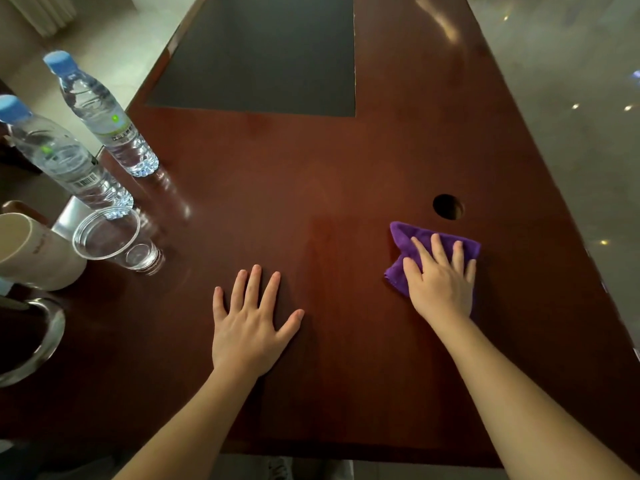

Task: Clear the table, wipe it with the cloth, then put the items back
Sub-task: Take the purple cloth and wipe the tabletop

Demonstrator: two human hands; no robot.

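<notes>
Cloth: small purple microfibre cloth (412,242) lies bunched on the right of the dark red-brown polished wooden table (311,188), near its round cable hole (447,206).
Right hand (441,278): fingers straight, pressing flat on the cloth, gripping nothing.
Left hand (251,320): spread flat on bare wood, holding nothing.
Handling: likely soft, light and limp; it should glide on the polish, so press on its middle rather than pinching an edge.
Cleared items: two clear plastic water bottles (100,116), a clear plastic cup (116,239) and a cream mug (33,256) stand at the left edge.

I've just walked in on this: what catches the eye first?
The purple microfibre cloth under the right hand, near the round cable hole in the dark red wooden table. The left hand lies flat mid-table; two blue-capped clear water bottles stand at the left edge.
</notes>
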